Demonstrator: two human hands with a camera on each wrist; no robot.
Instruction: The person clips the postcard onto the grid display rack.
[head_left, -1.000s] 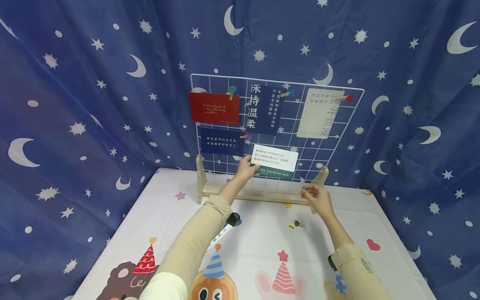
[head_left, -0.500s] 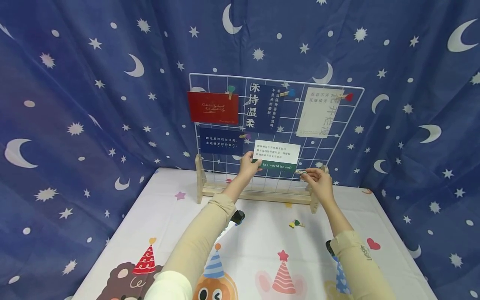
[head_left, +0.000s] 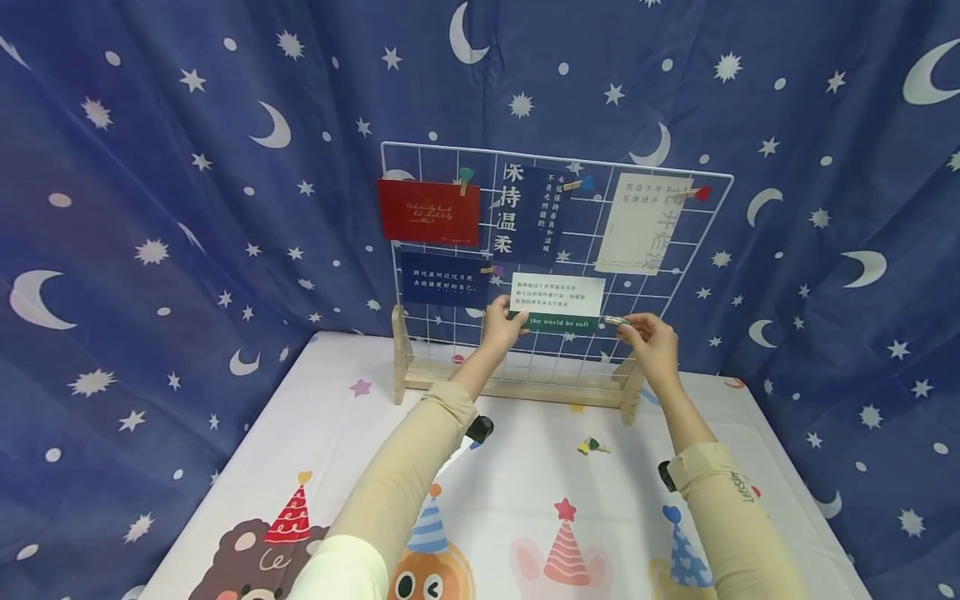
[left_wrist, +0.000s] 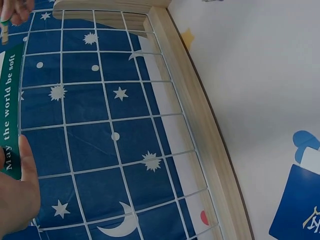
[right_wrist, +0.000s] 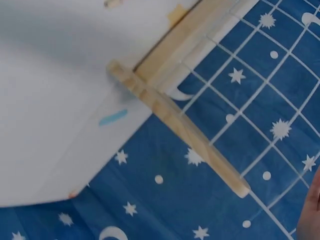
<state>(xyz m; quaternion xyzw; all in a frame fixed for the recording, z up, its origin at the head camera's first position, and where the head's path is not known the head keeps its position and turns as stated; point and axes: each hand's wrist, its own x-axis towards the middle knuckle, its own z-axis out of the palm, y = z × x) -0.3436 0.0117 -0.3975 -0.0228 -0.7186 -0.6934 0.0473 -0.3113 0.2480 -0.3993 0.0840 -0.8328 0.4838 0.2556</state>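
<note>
Fingers of the left hand (head_left: 504, 327) pinch the green-edged card (head_left: 558, 293) by its lower left corner, in front of the rack (head_left: 525, 391); those of the right hand (head_left: 655, 343) pinch a clip (head_left: 616, 322) at the card's lower right edge, whether touching I can't tell. Clipped on the rack are a red card (head_left: 428, 218), two blue cards (head_left: 445, 283) and a cream card (head_left: 636, 237). Loose clips (head_left: 594, 445) lie on the bench (head_left: 525, 467). Since a second ago, the green-edged card has risen and levelled, and the right hand has come up to it.

Held card (head_left: 558, 297) partly behind left hand (head_left: 502, 327)
</note>
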